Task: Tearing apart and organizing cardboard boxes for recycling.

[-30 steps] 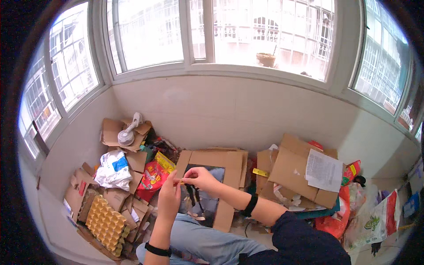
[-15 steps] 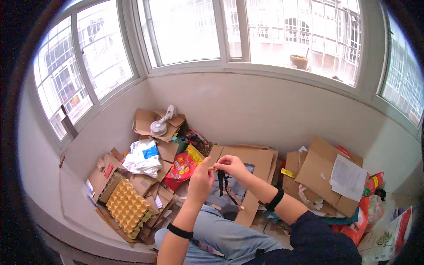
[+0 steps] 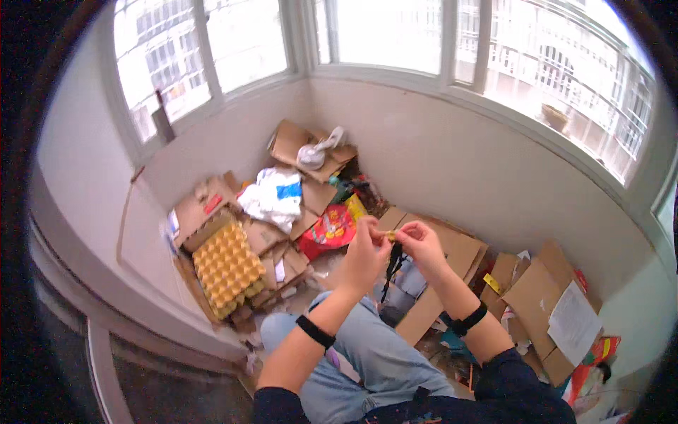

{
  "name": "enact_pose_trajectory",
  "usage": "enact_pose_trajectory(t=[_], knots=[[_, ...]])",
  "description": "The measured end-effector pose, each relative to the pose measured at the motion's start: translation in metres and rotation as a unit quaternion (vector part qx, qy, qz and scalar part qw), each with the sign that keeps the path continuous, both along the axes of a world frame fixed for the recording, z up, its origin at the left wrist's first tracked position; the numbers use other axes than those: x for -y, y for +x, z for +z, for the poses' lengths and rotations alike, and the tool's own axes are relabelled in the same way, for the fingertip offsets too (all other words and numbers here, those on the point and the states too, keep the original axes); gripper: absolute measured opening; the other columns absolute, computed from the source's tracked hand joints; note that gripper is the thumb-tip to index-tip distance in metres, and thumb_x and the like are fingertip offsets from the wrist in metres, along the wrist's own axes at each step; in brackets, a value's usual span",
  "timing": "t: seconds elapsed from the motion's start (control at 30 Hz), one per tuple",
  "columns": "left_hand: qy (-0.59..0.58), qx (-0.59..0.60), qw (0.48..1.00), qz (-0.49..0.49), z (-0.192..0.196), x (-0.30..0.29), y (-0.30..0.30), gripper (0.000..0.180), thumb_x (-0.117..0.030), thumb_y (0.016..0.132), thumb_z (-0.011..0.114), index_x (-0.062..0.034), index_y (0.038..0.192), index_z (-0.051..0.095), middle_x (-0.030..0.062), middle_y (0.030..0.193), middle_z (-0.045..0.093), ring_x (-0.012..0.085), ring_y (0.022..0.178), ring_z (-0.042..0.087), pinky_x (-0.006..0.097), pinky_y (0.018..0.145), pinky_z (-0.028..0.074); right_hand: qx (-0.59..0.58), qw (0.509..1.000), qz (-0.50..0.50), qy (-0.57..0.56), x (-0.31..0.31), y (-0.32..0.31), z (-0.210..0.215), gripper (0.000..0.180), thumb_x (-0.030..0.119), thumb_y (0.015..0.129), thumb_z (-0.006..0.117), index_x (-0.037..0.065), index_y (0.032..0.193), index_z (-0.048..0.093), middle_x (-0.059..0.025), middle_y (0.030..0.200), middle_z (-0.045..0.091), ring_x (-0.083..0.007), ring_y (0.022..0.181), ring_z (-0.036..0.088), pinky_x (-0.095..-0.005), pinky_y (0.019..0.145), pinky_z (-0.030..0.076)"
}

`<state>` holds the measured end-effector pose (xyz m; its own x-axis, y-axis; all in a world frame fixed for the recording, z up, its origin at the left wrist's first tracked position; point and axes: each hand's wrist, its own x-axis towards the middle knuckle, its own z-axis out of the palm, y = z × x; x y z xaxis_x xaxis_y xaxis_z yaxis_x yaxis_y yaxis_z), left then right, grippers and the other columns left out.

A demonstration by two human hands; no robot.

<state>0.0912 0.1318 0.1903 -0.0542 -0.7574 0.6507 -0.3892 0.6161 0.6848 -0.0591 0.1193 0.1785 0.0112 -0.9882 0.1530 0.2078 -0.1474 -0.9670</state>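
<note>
My left hand (image 3: 366,253) and my right hand (image 3: 421,244) meet in front of me above my lap. Their fingertips pinch a small yellowish piece (image 3: 390,236), too small to make out its kind. Black straps or cords (image 3: 393,267) dangle from it, mostly below the right fingers. Both hands are closed, and each wrist wears a black band. Under them lies an opened cardboard box (image 3: 432,305) with grey, dark contents partly hidden by my arms.
To the left are yellow egg trays (image 3: 227,263), flattened cardboard, a white plastic bag (image 3: 272,198) and a red package (image 3: 330,230). A white lamp-like object (image 3: 314,154) rests on cardboard in the corner. More cardboard (image 3: 540,300) and a paper sheet (image 3: 574,325) lie at right.
My view has turned left and tilted down, so the room has slid rightward in the picture. Both hands still pinch the small piece, with the left fingers now curled closer around it.
</note>
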Motion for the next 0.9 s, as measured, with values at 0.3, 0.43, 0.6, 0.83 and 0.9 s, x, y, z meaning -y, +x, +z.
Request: enact_pose_trajectory(t=[0.3, 0.43, 0.6, 0.83, 0.9], knots=[[-0.185, 0.159, 0.969, 0.047, 0.011, -0.002, 0.014, 0.054, -0.002, 0.079, 0.059, -0.0042, 0.129, 0.038, 0.014, 0.087, 0.058, 0.0289, 0.084, 0.058, 0.037, 0.073, 0.048, -0.065, 0.997, 0.037, -0.029, 0.001, 0.007, 0.019, 0.028, 0.009, 0.08, 0.067, 0.001, 0.103, 0.054, -0.0061, 0.091, 0.062, -0.0132, 0.084, 0.059, -0.0256, 0.075, 0.049], [-0.16, 0.239, 0.958, 0.005, 0.004, 0.001, 0.02, 0.053, -0.004, 0.081, 0.057, -0.0043, 0.13, 0.039, 0.0144, 0.09, 0.059, 0.03, 0.083, 0.058, 0.039, 0.074, 0.047, -0.12, 0.99, 0.018, -0.072, 0.001, 0.005, 0.018, 0.027, 0.011, 0.08, 0.067, -0.001, 0.102, 0.055, -0.0084, 0.09, 0.064, -0.0134, 0.087, 0.06, -0.0256, 0.077, 0.048], [-0.101, 0.161, 0.98, -0.065, 0.003, -0.006, 0.025, 0.042, -0.004, 0.082, 0.056, -0.0036, 0.123, 0.047, 0.0186, 0.097, 0.061, 0.0319, 0.089, 0.059, 0.038, 0.077, 0.047, -0.114, 0.989, 0.034, -0.088, -0.003, -0.001, 0.018, 0.022, 0.011, 0.081, 0.067, -0.001, 0.098, 0.058, -0.0064, 0.09, 0.064, -0.0119, 0.085, 0.06, -0.0249, 0.078, 0.048], [0.05, 0.04, 0.996, -0.057, 0.009, -0.019, 0.028, 0.021, -0.01, 0.082, 0.059, 0.0013, 0.099, 0.062, 0.0188, 0.094, 0.063, 0.0322, 0.086, 0.062, 0.035, 0.076, 0.049, -0.125, 0.988, 0.052, -0.078, -0.014, 0.004, 0.014, 0.023, 0.009, 0.079, 0.068, 0.001, 0.098, 0.058, -0.0055, 0.092, 0.063, -0.011, 0.086, 0.059, -0.0242, 0.079, 0.048], [0.052, 0.044, 0.996, -0.056, 0.007, -0.018, 0.03, 0.02, -0.012, 0.081, 0.061, 0.0018, 0.096, 0.063, 0.0182, 0.091, 0.064, 0.0308, 0.084, 0.063, 0.033, 0.076, 0.049, -0.11, 0.989, 0.05, -0.086, -0.017, 0.007, 0.011, 0.024, 0.007, 0.079, 0.067, 0.001, 0.1, 0.057, -0.0058, 0.093, 0.062, -0.0113, 0.087, 0.059, -0.0243, 0.08, 0.048]])
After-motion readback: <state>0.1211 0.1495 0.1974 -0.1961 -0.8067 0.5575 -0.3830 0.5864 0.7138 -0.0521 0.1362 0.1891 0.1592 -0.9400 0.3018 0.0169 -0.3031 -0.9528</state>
